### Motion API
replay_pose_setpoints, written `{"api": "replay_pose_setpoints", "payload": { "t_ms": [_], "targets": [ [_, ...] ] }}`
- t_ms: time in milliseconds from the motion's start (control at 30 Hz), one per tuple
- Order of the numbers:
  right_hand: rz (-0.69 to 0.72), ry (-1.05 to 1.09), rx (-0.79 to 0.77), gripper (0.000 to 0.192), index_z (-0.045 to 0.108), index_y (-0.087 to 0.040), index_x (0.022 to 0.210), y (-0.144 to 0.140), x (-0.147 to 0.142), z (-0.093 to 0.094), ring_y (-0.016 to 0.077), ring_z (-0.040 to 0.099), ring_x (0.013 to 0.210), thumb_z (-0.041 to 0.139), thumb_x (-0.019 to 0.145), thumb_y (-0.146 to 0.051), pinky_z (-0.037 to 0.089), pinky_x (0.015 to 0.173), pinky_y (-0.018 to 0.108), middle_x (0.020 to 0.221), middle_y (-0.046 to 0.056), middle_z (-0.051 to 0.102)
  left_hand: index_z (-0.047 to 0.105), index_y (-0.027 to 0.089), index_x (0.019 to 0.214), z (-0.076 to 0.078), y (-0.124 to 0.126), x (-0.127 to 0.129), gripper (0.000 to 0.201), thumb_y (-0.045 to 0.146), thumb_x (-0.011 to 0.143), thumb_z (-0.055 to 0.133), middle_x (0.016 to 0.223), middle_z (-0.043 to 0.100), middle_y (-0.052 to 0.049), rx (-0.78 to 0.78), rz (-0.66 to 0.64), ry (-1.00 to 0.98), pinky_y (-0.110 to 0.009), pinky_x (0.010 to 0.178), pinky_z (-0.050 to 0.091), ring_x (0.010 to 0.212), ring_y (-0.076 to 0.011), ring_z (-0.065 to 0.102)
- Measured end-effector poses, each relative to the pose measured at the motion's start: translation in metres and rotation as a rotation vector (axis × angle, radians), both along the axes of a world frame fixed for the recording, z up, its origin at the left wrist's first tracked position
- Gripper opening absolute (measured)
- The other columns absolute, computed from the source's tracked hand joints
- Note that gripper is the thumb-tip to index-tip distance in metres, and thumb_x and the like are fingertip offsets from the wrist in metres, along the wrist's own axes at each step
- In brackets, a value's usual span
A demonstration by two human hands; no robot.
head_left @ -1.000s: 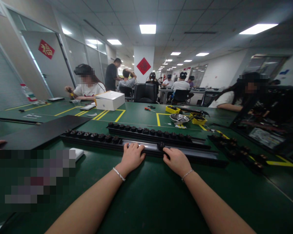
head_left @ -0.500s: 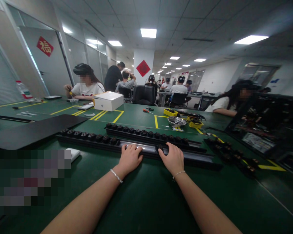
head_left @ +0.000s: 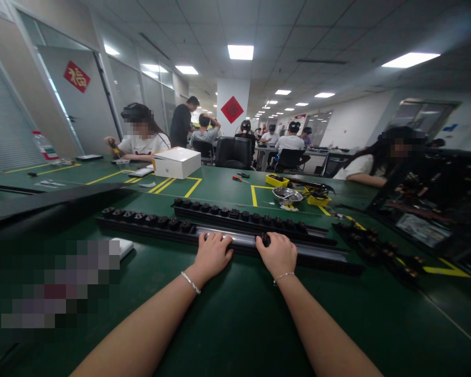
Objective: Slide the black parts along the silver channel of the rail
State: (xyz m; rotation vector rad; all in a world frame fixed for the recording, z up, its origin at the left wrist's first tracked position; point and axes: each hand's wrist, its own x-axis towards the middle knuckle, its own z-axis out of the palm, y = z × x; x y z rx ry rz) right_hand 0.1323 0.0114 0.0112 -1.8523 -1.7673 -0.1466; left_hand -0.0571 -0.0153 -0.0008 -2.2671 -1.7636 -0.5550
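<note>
— Both hands sit at the middle of the frame: left hand (head_left: 213,253) lies flat, fingers spread and relaxed on the near black rail (head_left: 235,241); right hand (head_left: 279,253) is curled over a small black knob (head_left: 265,240) on that rail, gripping it

— And the room, biggest things first?

— Green table (head_left: 235,314) fills the whole lower half, marked with yellow tape lines. Above it a white tiled ceiling with lit panels (head_left: 240,51) runs across the top. Red diamond sign (head_left: 232,109) hangs on a pillar at upper centre

— On the surface?

— A second rail (head_left: 251,215) of knobs lies just behind the near one. A dark sheet (head_left: 55,201) spans the left edge. White box (head_left: 176,162) stands left of centre, yellow trays and a metal bowl (head_left: 287,194) right of centre. People sit along the far side, one at upper left, another at the right edge
</note>
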Motion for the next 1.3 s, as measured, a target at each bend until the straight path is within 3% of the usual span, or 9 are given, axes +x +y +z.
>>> {"api": "replay_pose_setpoints", "payload": {
  "t_ms": [467,733,1300],
  "targets": [
    [0.001,-0.027,0.015,0.037,0.065,-0.018,0.099,-0.0035,-0.0003,0.0020,0.0229,0.053,0.104,0.045,0.081,-0.042,0.032,0.086,0.035,0.106,0.008,0.066,0.057,0.027,0.106,-0.0006,0.0010,0.0000,0.025,0.036,0.085,0.050,0.099,0.060,-0.005,0.000,0.005,0.011,-0.044,0.093,0.028,0.097,-0.0241,0.051],
    [-0.008,-0.004,-0.022,0.041,0.060,-0.017,0.111,-0.0036,-0.0010,0.0038,0.0240,0.051,0.107,0.045,0.080,-0.041,0.031,0.088,0.037,0.107,0.009,0.066,0.057,0.027,0.106,0.0028,-0.0006,0.0000,0.024,0.037,0.085,0.049,0.100,0.059,-0.005,-0.028,0.009,0.002,-0.044,0.094,0.027,0.099,-0.0237,0.050],
    [-0.024,0.007,-0.078,0.033,0.063,-0.019,0.100,-0.0037,-0.0021,0.0089,0.0238,0.053,0.104,0.047,0.076,-0.034,0.033,0.083,0.035,0.101,0.010,0.066,0.057,0.027,0.107,0.0029,-0.0010,-0.0004,0.025,0.036,0.086,0.048,0.100,0.058,-0.006,-0.033,0.001,0.003,-0.044,0.094,0.027,0.099,-0.0239,0.050]
  ]
}}
